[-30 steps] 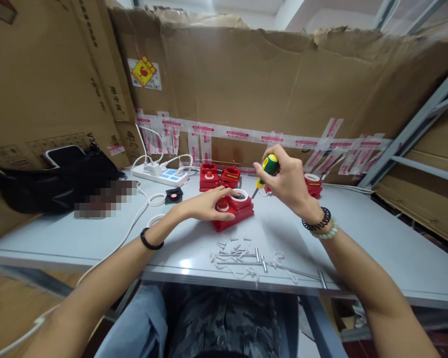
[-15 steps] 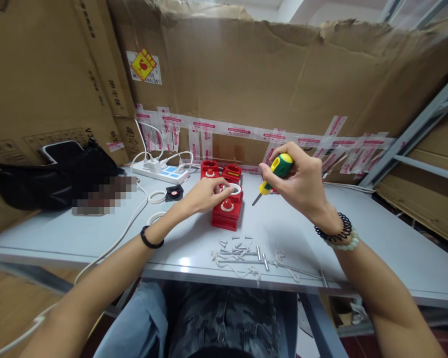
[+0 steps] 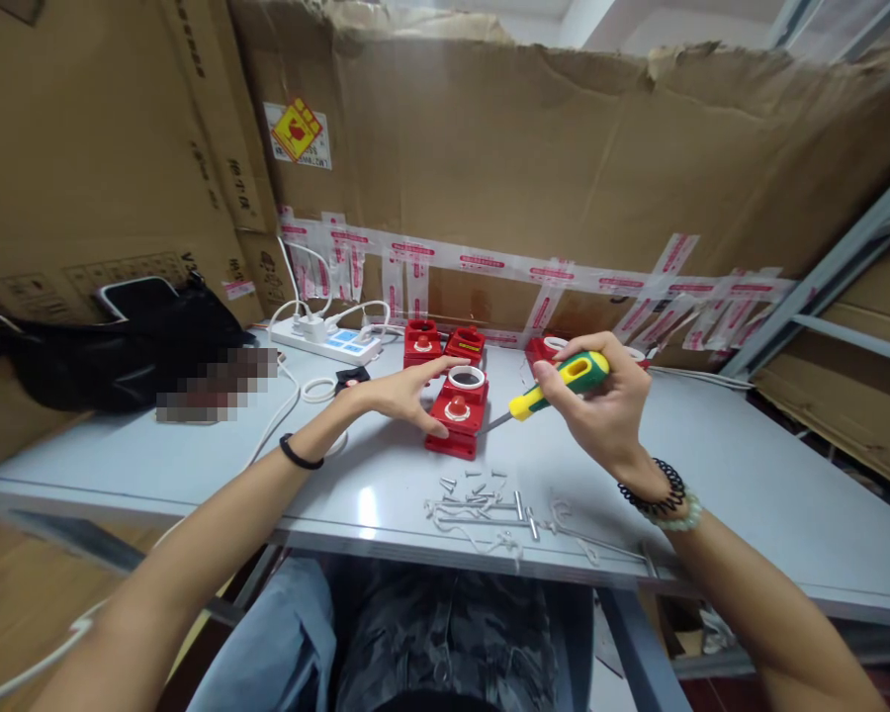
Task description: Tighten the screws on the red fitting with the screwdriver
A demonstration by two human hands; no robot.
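Around the work, on the grey table (image 3: 749, 494): a scatter of small screws (image 3: 475, 487) and thin metal pins at 6 o'clock of the red box (image 3: 458, 420), near the front edge. At 12 o'clock of it, two more red boxes (image 3: 445, 344) side by side against the cardboard wall (image 3: 564, 168); another at 2 o'clock, partly hidden behind the right hand (image 3: 604, 405). White power strip (image 3: 324, 341) at 10 o'clock, with white cables looping forward past a small black part (image 3: 351, 376). Black bag (image 3: 111, 346) at 9 o'clock, well apart, with a blurred patch beside it. Nothing between the hands and the red box.

Red box lying flat mid-table, long axis running roughly 12 to 6, a white ring at its far end and a red button nearer. Left hand (image 3: 404, 396) spread loosely against its left side, thumb along the far corner, fingers touching the near left edge; steadying, not gripping.

Right hand closed around the green-and-yellow handle of the screwdriver (image 3: 556, 384), held just to the right of the box. Long axis nearly level, handle toward 2 o'clock, metal tip pointing toward 8 o'clock, down to the box's right edge. Cannot tell whether the tip touches the box.
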